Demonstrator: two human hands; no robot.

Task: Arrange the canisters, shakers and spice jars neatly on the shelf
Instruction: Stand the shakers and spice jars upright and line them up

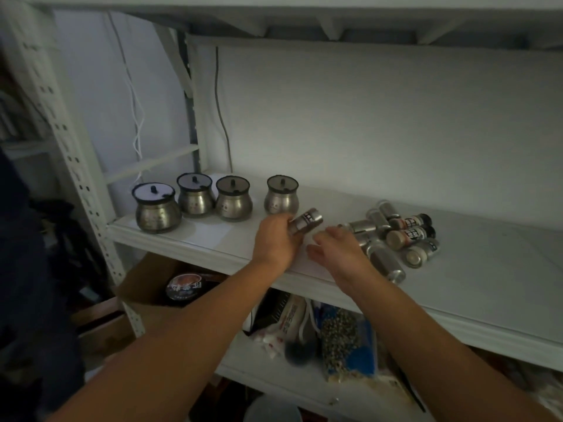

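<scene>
Gripping a tilted shaker, left hand is clamped around it just above the shelf, near the rightmost of four upright canisters. Right hand fingers loosely spread, holding nothing, beside a heap of toppled spice jars.

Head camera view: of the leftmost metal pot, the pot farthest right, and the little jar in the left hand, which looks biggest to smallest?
1. Leftmost pot, though it is nearest.
2. Rightmost pot.
3. Jar in the left hand.
</scene>
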